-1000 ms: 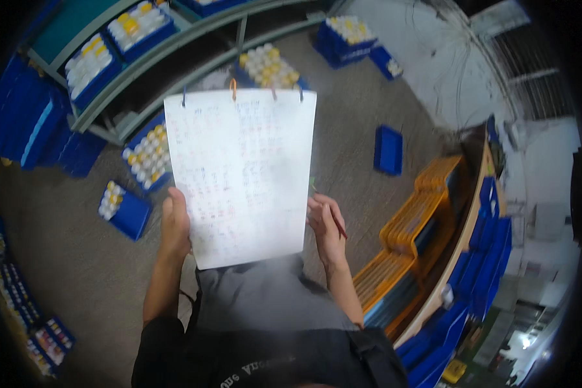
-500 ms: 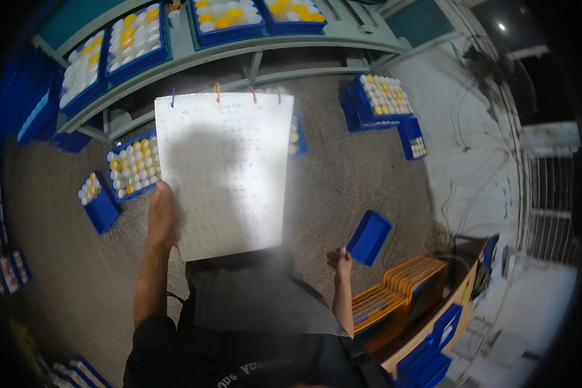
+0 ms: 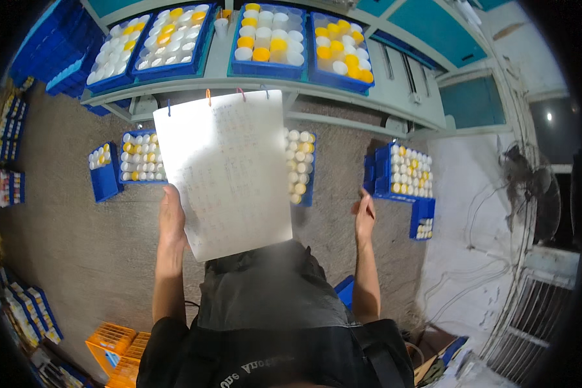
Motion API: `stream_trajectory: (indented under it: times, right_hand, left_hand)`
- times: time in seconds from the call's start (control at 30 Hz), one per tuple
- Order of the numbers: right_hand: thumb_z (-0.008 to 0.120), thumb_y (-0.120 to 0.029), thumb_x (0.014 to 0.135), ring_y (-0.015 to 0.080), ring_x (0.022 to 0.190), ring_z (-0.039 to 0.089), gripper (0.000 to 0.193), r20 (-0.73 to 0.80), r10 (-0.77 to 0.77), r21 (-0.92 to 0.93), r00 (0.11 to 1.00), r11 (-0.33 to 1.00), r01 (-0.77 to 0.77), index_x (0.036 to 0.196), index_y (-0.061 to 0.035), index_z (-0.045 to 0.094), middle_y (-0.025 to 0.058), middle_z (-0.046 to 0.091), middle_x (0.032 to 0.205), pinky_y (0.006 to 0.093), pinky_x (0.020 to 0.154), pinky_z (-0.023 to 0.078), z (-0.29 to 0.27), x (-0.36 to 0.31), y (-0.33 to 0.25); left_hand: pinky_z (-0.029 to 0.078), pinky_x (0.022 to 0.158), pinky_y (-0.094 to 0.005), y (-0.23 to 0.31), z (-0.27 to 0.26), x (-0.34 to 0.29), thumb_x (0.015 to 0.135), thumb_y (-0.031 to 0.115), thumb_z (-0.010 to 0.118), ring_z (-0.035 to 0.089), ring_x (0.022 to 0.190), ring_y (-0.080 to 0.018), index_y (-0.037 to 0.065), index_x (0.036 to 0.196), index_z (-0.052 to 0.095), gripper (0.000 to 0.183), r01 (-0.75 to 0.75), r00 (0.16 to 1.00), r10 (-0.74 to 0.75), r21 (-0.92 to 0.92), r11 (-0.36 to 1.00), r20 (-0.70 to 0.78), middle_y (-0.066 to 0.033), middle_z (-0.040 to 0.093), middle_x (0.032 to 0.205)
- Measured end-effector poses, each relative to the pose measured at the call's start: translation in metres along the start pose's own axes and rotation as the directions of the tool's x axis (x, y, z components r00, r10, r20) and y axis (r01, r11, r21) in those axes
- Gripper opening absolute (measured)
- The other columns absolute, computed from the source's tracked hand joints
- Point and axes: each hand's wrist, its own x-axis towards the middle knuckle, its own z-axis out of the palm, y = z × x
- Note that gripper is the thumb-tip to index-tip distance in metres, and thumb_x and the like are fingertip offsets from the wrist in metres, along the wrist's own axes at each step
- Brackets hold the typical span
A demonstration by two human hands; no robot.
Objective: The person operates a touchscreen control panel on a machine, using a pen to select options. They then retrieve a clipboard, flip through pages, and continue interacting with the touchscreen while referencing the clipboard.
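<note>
My left hand (image 3: 171, 216) grips the left edge of a ring-bound notepad (image 3: 236, 174), thumb on the front and the other fingers hidden behind it. Its white top sheet carries handwritten columns, and small coloured rings run along the upper edge. Glare washes out part of the page. Out to the right, apart from the pad, my right hand (image 3: 365, 213) is raised with fingers pointing forward, partly bent; I make out nothing held in it. Just ahead of that hand sits a blue crate (image 3: 383, 171) filled with white and yellow round-topped containers.
A long workbench (image 3: 333, 123) across the far side bears several blue crates of white and yellow containers. On the floor are a filled crate (image 3: 142, 182) at left and another (image 3: 309, 187) behind the pad. Orange crates (image 3: 113, 336) stand at lower left; a fan (image 3: 530, 178) is at right.
My view has swung to the right and up toward the workbench. The right hand has come up and forward, away from the blue bin on the floor. The left hand keeps hold of the notepad.
</note>
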Motion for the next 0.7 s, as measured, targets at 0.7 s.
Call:
stream_trajectory:
  times: [0.7]
  right_hand:
    - [0.057,-0.028,0.111,0.0181,0.111,0.067,0.037,0.123,-0.654,0.227,0.746,0.75,0.621,0.131,0.0012,0.069,0.0104,0.072,0.12,0.0325,0.099,0.052,0.083,0.581,-0.263]
  left_hand:
    - [0.048,0.113,-0.0484,0.068,0.258,0.199,0.108,0.065,0.041,0.046,0.146,-0.041,-0.01,0.162,0.024,0.094,-0.142,0.795,-0.008,-0.199,0.97,-0.607,-0.0362,0.038,0.16]
